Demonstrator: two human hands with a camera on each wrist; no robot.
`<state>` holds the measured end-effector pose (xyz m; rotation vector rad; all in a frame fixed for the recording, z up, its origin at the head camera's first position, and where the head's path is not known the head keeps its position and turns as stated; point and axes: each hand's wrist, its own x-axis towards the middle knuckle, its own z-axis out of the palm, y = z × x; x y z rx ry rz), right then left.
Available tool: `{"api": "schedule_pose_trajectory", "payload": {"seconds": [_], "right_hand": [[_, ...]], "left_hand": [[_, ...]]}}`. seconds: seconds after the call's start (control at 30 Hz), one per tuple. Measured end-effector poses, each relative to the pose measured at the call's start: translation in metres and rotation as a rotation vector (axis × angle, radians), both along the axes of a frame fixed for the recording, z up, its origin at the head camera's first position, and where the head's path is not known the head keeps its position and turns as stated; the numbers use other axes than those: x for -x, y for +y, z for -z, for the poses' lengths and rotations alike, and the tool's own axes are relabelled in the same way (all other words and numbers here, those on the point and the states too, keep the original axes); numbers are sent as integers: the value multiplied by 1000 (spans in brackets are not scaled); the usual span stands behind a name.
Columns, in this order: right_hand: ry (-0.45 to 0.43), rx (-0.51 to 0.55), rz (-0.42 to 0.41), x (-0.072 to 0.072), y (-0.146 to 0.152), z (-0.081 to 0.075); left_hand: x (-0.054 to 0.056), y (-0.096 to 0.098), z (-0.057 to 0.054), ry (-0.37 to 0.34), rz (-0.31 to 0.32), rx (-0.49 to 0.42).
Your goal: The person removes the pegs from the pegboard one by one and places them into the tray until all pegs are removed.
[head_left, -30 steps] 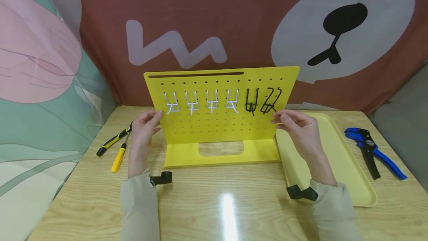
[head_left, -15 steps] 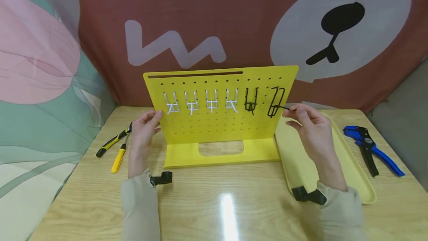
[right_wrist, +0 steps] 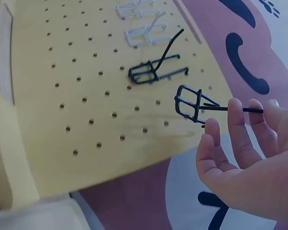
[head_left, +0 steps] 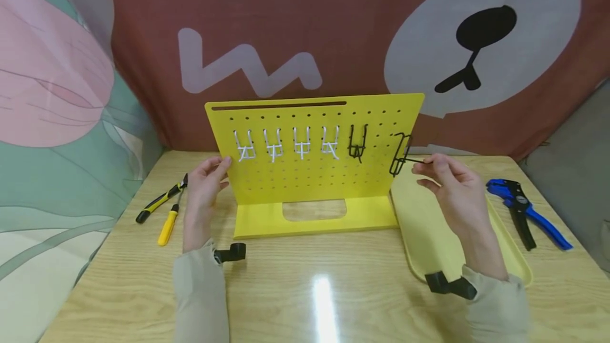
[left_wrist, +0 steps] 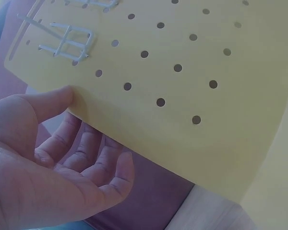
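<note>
Right grip (head_left: pixel 457 189) pinches black hook (right_wrist: pixel 216 109) near yellow tray (head_left: pixel 429 232); left grip (head_left: pixel 202 187) pinches edge of pegboard (head_left: pixel 316 155).

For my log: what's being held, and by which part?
Right hand: black wire hook, by its prong; left hand: yellow pegboard, by its left edge.

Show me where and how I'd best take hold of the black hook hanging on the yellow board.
Probably pinch that hook by the free end of its prong, coming from the front: the prong juts out from the yellow pegboard, while the wire frame hangs close to the board.
</note>
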<state>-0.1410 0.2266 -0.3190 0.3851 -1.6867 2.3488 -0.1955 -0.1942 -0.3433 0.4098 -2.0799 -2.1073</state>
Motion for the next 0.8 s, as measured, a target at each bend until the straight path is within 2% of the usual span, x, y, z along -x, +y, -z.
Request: {"api": "schedule_pose_trajectory", "payload": {"seconds": [0.27, 0.5, 0.8], "right_hand": [[-38, -16, -38, 0, 28, 14], [-140, -85, -44, 3, 51, 19], [-280, -221, -69, 24, 71, 29]], "left_hand": [[-1, -1, 0, 2, 5, 3], [-2, -1, 0, -16, 5, 0], [1, -1, 1, -11, 15, -11]]}}
